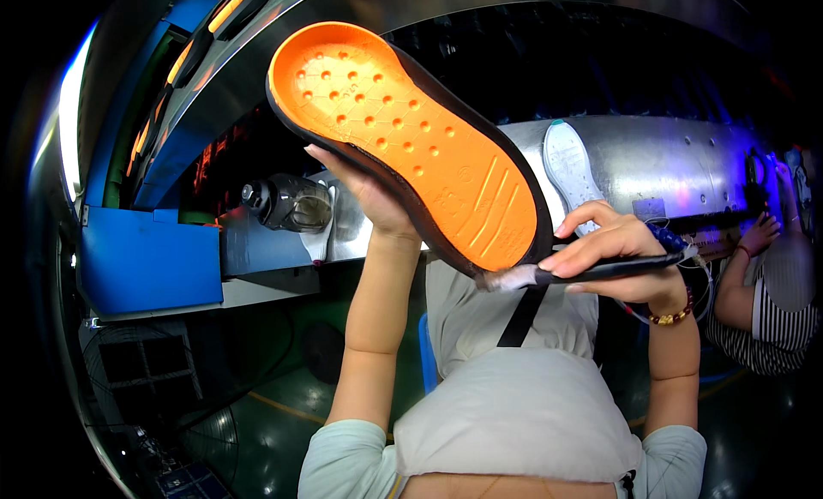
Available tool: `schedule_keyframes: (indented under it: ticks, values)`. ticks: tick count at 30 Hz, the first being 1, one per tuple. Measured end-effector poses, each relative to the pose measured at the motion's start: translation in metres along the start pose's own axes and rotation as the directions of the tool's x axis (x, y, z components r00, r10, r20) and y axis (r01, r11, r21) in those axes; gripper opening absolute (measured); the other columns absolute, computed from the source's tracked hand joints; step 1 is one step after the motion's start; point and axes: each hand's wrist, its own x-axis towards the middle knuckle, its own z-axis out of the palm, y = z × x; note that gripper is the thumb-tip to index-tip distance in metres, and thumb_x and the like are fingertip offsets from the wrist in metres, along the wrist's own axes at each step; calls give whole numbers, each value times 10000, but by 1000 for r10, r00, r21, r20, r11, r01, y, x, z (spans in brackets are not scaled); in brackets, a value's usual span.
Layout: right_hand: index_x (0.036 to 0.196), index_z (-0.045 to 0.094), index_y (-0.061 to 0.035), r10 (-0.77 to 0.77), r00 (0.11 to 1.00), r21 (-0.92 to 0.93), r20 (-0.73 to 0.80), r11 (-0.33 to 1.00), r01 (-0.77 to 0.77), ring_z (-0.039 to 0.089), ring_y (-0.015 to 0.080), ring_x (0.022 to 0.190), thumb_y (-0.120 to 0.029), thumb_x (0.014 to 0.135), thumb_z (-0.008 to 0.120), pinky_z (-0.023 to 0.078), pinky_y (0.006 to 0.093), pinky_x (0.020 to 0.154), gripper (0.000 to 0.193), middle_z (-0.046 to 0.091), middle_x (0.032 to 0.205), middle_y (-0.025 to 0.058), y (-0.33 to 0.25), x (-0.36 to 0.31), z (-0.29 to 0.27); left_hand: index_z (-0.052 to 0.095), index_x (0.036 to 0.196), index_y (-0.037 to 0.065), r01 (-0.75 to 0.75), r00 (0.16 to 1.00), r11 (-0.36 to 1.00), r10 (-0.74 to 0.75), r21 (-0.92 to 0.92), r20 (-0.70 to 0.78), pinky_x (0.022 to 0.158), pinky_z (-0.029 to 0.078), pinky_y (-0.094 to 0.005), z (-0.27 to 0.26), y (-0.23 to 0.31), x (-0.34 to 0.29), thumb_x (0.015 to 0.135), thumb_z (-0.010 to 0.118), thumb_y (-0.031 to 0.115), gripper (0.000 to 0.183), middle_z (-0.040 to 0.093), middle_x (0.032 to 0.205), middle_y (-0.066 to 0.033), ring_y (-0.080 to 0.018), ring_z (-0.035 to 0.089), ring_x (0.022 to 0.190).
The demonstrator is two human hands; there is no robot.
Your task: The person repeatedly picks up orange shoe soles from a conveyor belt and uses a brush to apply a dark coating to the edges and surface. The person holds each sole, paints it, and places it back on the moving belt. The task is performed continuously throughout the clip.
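Note:
An orange shoe sole (420,147) with a raised black rim is held up in the head view, its dimpled, ridged face toward me. My left hand (377,195) is closed on the sole's left side near the heel, with most of its fingers hidden behind. In my right hand (621,246) is a brush (613,266) with a dark handle, gripped between thumb and fingers. Its pale, blurred bristles touch the rim at the sole's lower, toe end. A beaded bracelet (670,317) circles my right wrist.
A white sole-shaped piece (566,160) lies on the metal bench (677,147) behind my right hand. To the left stands a dark clear bottle (296,203) near a blue machine panel (150,259). More orange-and-black soles (230,12) line the upper left. Another person's arm (739,276) is at right.

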Motion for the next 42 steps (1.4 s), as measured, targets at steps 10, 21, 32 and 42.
schedule_keyframes:
  ticks: [10, 21, 32, 42]
  values:
    - [873, 549, 37, 260, 918, 818, -300, 565, 108, 588, 241, 884, 22, 727, 576, 466, 338, 806, 149, 596, 920, 196, 7, 11, 26, 281, 1292, 22, 246, 943, 900, -137, -359, 303, 951, 337, -361, 28, -16, -30, 818, 318, 601, 750, 339, 1309, -154, -270, 386, 1156]
    - [875, 559, 37, 194, 889, 553, -416, 830, 77, 571, 233, 923, 82, 706, 563, 446, 327, 829, 175, 595, 919, 185, -6, 15, 44, 454, 1119, -31, 167, 975, 885, -81, -435, 209, 883, 396, -368, 13, -20, -39, 805, 420, 307, 463, 522, 1110, -174, -270, 525, 991]
    - [824, 635, -5, -2, 993, 268, -119, 963, 34, 586, 172, 810, 46, 641, 650, 463, 272, 737, 190, 631, 842, 110, -19, 31, 11, 478, 1071, -50, 226, 947, 907, -119, -356, 297, 854, 419, -349, 10, -12, -28, 793, 399, 254, 420, 541, 1073, -182, -263, 544, 956]
    - [846, 634, -3, -60, 998, 352, 11, 935, 52, 624, 193, 788, 0, 653, 682, 495, 279, 716, 199, 637, 843, 129, -33, 31, 14, 476, 1101, -50, 411, 897, 851, -313, -326, 312, 862, 433, -374, -6, -1, -15, 820, 400, 235, 408, 534, 1079, -218, -288, 559, 952]
